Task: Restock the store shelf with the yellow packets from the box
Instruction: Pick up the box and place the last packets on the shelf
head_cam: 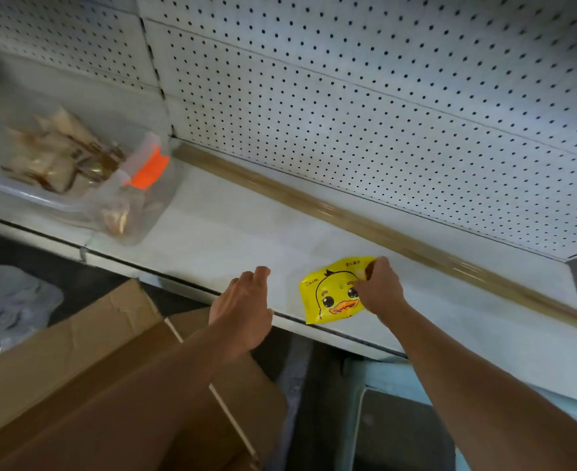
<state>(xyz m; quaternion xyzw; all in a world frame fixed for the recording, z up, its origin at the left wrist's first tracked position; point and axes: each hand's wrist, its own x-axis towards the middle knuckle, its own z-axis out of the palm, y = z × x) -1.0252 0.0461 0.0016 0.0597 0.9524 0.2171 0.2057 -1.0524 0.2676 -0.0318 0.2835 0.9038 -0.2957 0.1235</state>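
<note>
Cardboard box [110, 385] flaps sit lowest, below the shelf [229, 232] edge. On that shelf lies one yellow packet [331, 294], pinched at its right side by the right hand [378, 287]. Left hand [242, 304] hovers beside it, fingers relaxed, holding nothing. Farther left stands a clear tub [76, 185].

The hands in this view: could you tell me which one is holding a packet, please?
The right hand is: it pinches the yellow packet with the duck face, which lies on the shelf. The left hand holds nothing, hovering at the shelf's front edge.
</note>
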